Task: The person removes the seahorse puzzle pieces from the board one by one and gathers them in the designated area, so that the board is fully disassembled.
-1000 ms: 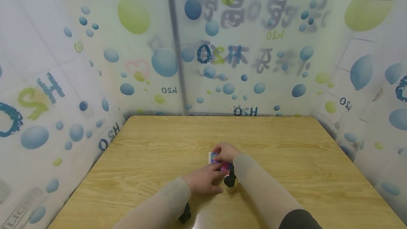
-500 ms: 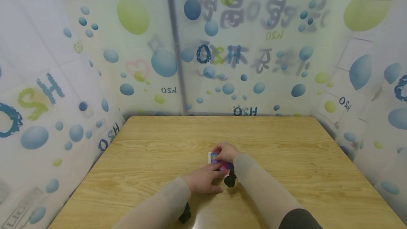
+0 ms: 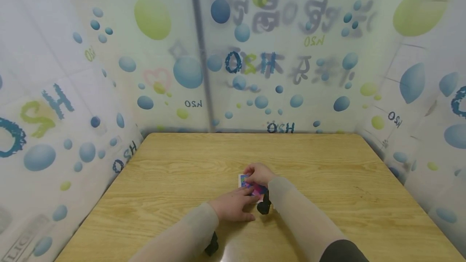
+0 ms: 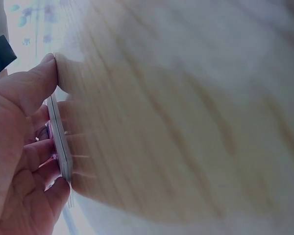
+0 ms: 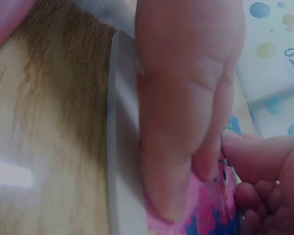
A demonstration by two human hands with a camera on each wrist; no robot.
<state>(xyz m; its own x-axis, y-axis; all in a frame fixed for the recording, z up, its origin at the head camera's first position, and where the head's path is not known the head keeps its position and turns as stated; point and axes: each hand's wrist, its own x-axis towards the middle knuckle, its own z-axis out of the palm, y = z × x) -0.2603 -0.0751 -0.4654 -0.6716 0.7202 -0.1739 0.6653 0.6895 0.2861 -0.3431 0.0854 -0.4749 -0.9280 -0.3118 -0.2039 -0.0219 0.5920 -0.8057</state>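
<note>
Small picture board (image 5: 206, 208), pink and blue with pale border, lies flat on wooden table (image 3: 182, 161), under fingertips of both hands. Left hand (image 3: 233, 205): fingers extended, tips resting on board's near part; thumb apart, beside board. Right hand (image 3: 259, 175): comes over board from right side, at its farther part; fingers bent, thumb tip touches picture; cannot tell if it pinches something. Far corner of board shows just beside right fingertips.
</note>
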